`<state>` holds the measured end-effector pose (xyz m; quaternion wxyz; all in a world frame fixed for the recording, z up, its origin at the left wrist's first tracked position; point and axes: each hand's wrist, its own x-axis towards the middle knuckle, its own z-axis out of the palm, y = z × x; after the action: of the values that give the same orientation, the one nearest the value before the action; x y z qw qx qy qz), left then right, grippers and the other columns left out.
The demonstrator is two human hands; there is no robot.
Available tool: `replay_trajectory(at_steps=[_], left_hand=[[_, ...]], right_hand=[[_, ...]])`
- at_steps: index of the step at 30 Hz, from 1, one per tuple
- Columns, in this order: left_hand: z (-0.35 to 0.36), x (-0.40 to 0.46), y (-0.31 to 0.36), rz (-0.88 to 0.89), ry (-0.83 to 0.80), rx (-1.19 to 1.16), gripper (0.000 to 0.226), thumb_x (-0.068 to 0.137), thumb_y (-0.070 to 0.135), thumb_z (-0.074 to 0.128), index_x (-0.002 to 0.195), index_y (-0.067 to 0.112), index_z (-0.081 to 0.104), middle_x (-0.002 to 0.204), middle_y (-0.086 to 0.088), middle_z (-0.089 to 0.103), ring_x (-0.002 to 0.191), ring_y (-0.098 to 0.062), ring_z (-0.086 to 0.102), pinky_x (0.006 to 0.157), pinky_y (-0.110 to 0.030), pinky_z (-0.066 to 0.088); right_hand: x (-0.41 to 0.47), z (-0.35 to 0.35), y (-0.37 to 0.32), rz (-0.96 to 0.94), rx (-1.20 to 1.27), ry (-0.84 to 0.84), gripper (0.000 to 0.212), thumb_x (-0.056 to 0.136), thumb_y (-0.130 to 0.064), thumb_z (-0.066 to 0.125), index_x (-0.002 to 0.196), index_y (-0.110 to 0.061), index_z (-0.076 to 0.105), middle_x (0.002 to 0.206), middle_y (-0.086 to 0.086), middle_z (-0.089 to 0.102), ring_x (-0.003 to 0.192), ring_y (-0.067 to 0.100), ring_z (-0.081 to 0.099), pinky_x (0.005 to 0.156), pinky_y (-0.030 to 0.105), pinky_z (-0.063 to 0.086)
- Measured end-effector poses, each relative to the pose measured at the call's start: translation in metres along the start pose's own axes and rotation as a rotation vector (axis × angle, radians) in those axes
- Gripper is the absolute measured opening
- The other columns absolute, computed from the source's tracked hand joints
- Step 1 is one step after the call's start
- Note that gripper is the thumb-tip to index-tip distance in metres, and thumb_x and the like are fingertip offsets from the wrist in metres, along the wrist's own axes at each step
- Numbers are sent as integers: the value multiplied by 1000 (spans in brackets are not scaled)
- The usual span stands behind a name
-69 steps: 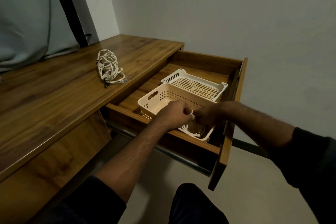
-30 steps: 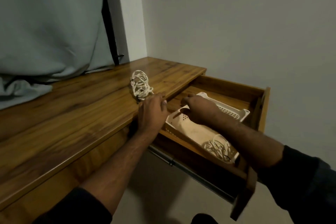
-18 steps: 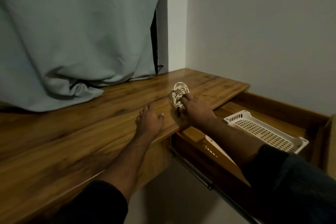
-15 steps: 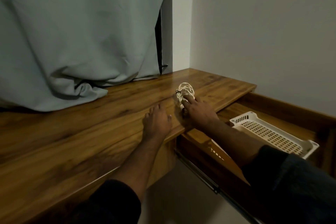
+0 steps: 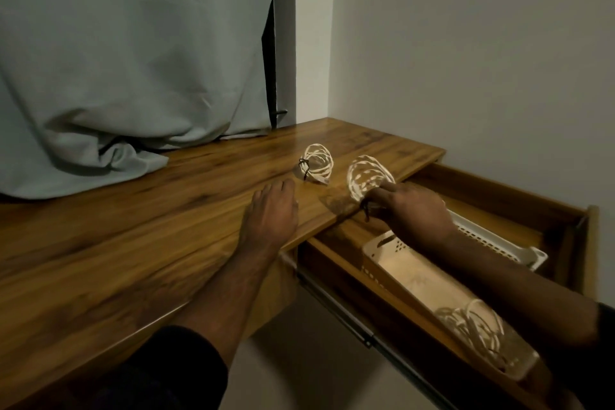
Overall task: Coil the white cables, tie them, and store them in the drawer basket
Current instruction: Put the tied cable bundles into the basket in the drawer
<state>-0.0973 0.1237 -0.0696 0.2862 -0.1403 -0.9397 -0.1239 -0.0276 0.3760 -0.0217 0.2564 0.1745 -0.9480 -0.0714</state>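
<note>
Three white cable coils show in the head view. One tied coil (image 5: 316,167) lies on the wooden desk (image 5: 139,226) just above the middle of the frame, a dark tie at its left side. A second coil (image 5: 366,176) sits right of it at the desk's front edge, pinched at its lower end by the right hand (image 5: 411,210), whose fingers curl round the bundle where a dark tie hangs. The left hand (image 5: 271,210) lies flat on the desk near the edge, fingers straight and holding nothing. At the right, the drawer (image 5: 499,196) stands open with two white baskets: a far basket (image 5: 499,240) partly behind the right forearm, and a near basket (image 5: 399,263) holding the third coil (image 5: 472,326) at its lower right end. A grey curtain (image 5: 133,60) fills the upper left.
</note>
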Motion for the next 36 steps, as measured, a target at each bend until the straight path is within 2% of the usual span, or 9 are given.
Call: replay_trajectory(at_steps=[3,7,14,17,20,23,27,32,36], left_hand=[[-1,-1,-1,-4,-8,7,27,96,20,58,119,7,61,116,-14,65,109,-33,60,95,-48,48],[-1,0,4,21,-19,73,23,94,19,61,114,7,63,109,-15,66,103,-34,62,90,-49,50],[-9,-10,24,195,-63,61,33,97,25,62,125,8,61,119,-13,65,109,-32,61,91,-46,48],[-12,-12,23,157,-87,10,37,98,28,60,129,7,59,123,-14,63,112,-31,59,93,-45,47],[-11,-10,22,137,-112,-8,41,99,33,58,133,9,57,127,-13,61,113,-30,59,93,-44,46],[-5,-7,21,101,-143,-25,51,99,40,57,140,12,51,133,-11,58,118,-28,57,97,-43,46],[0,-3,14,-37,-144,-83,58,97,44,58,144,12,47,137,-10,55,124,-28,53,100,-43,45],[1,2,12,-155,-61,-47,46,98,37,57,136,10,50,132,-12,56,121,-28,54,97,-42,49],[5,3,11,-150,-2,-19,43,98,33,53,136,13,49,132,-10,57,121,-26,54,100,-41,47]], right_hand=[[-40,-13,26,71,32,-36,35,90,-32,73,125,-33,67,121,-7,71,99,16,71,66,29,55],[-82,-3,43,42,27,-249,32,94,-36,68,125,-41,64,121,-15,69,104,5,66,76,20,50],[-93,29,36,110,96,-531,45,89,-37,74,131,-35,60,128,-10,65,115,12,64,93,29,55],[-79,19,40,99,64,-535,44,89,-44,73,131,-35,63,128,-10,66,115,11,64,92,28,54],[-59,4,37,91,41,-412,30,94,-52,63,120,-37,68,116,-9,70,101,10,67,74,24,54],[-34,1,28,88,64,-323,22,99,-45,57,118,-37,66,110,-9,69,92,8,64,62,20,46],[16,19,12,48,113,-197,30,97,-38,61,127,-32,59,120,-7,62,95,11,62,72,27,55],[97,50,-24,69,301,-28,45,102,-29,56,145,-19,48,147,4,49,115,28,60,86,38,51],[136,93,-50,29,340,-228,69,103,-28,49,160,-6,16,166,21,13,140,45,37,112,52,40]])
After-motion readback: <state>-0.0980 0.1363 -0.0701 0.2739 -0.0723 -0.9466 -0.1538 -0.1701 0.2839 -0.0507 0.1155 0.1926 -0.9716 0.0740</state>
